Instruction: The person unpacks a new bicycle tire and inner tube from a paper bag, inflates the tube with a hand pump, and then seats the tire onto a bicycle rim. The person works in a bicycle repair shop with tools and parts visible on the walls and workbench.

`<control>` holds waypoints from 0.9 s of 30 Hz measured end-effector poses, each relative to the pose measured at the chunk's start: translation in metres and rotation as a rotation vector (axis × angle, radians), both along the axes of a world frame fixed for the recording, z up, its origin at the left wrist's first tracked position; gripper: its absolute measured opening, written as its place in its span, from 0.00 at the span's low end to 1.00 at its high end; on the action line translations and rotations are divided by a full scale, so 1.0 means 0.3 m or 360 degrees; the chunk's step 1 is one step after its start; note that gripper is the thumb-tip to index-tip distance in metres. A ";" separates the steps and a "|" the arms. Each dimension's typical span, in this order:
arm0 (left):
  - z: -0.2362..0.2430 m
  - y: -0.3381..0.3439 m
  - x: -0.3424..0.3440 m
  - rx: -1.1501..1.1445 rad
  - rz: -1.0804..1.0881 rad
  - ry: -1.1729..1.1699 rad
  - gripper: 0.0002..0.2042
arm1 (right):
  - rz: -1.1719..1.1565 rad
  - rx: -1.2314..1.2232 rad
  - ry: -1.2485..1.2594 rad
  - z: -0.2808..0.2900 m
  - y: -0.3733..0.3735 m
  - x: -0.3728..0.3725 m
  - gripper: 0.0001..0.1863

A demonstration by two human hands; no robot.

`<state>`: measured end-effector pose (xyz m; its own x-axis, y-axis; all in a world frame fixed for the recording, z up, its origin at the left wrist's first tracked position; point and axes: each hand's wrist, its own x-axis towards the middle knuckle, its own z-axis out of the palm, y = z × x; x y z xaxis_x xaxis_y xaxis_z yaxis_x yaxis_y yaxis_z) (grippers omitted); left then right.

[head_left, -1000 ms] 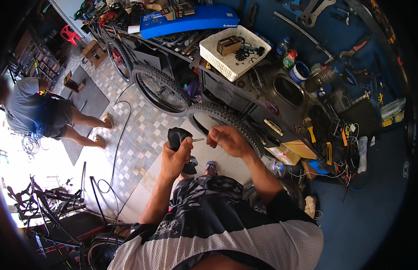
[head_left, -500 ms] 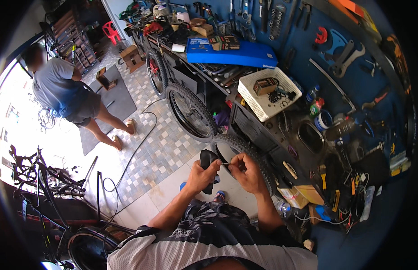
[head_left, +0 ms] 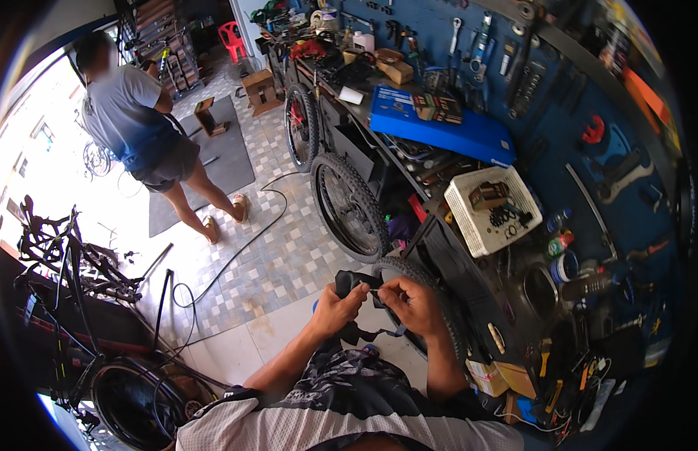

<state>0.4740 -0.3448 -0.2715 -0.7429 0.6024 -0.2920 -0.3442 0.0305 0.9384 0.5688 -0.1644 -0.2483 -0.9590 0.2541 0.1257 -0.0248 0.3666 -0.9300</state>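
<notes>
Rod (head_left: pixel 373 290): now pinched by right hand (head_left: pixel 414 305), earlier apart | left hand (head_left: pixel 337 310): grips black tool (head_left: pixel 348 279)

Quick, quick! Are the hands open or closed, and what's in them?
Left hand: closed, holding a black object.
Right hand: fingertips closed on a thin piece.

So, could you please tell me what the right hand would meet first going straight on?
Past the thin rod, the right hand would probably meet the left hand, though depth is unclear.
</notes>
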 end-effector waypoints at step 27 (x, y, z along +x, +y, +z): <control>-0.064 -0.150 -1.679 -0.0304 0.0033 0.0211 0.17 | 0.0261 -0.0045 -0.0229 -0.049 -0.078 -1.729 0.10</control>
